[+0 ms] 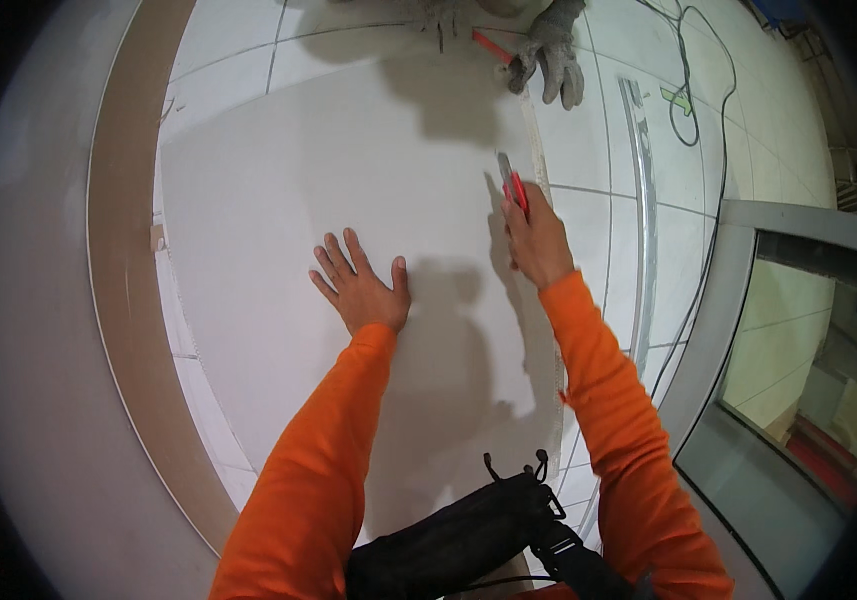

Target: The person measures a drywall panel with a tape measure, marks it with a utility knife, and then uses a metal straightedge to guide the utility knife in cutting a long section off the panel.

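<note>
A large pale board (248,200), which looks like drywall, lies flat on the floor. My left hand (366,290) rests palm down on its middle, fingers spread. Near the board's right edge, my right hand (540,240) is closed around a red utility knife (520,190), its grey end pointing away from me. Whether the blade touches the board I cannot tell. Beyond it, another person's grey-gloved hand (551,65) is at the board's far right corner, beside a red tool (493,46).
A metal profile (640,200) lies on the white tiles (580,150) at right, near a black cable (718,170). A grey-framed glass panel (713,300) stands at far right. Another board with a brown edge (123,250) is at left. A black bag (453,540) hangs before me.
</note>
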Tool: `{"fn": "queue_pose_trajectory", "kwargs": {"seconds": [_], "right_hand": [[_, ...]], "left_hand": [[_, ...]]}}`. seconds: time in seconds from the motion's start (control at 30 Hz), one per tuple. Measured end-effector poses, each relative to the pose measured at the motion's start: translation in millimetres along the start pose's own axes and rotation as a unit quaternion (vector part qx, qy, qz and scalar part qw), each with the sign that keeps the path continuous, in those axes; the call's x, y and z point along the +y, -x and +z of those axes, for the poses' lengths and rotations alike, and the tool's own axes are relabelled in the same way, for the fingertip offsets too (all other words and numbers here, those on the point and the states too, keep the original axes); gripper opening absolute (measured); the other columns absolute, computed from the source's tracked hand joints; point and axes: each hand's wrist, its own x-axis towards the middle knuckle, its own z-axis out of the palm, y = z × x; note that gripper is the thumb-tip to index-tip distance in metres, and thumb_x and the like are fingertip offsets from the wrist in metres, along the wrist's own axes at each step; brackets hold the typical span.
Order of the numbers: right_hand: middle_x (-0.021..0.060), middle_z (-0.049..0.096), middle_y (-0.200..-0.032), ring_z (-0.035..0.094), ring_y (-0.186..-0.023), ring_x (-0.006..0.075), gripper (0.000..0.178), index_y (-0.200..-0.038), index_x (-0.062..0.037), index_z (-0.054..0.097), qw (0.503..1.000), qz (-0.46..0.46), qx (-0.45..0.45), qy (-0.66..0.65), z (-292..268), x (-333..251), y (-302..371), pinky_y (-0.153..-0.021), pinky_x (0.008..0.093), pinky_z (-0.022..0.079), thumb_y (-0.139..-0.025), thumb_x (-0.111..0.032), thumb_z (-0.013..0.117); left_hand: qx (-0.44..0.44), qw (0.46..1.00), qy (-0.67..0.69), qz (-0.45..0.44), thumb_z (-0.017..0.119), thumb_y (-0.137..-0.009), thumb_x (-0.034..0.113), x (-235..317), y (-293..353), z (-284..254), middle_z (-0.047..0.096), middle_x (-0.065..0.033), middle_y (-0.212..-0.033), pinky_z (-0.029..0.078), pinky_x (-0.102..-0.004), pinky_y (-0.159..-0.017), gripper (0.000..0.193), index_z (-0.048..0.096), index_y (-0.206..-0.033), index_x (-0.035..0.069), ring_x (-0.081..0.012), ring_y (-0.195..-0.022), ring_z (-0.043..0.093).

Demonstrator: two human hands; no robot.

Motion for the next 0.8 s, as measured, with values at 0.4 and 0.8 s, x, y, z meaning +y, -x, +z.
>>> {"fn": "queue_pose_trajectory", "kwargs": {"seconds": [0.4,0.8], "right_hand": [[0.0311,0.066,-0.091,0.067,-0.087,0.0436,0.032,-0.11,0.0053,0.049,0.929,-0.152,0.036,0.336,5,-31,-159,-0.077,0.0488,0.054,-0.093,-0.021,0.053],[0.0161,0.069,-0.083,0.07,-0.071,0.0271,0.024,-0.094,0.0019,0.063,0.919,-0.009,-0.032,0.393,15,-32,-254,-0.054,0.0354,0.054,-0.095,-0.018,0.05]], "left_hand": [[-0.059,0.998,0.009,-0.037,0.056,-0.094,0.043,6,-8,-8,0.008,-0.017,-0.162,-0.002,-0.0509,-0.121,0.081,0.016,-0.154,0.006,-0.0338,-0.15,0.0],[-0.011,1.0,0.02,0.002,0.057,-0.093,0.045,-1,-7,-4,0.014,-0.0224,-0.16,0.003,-0.0564,-0.119,0.082,0.02,-0.153,0.004,-0.0389,-0.149,0.007]]}}
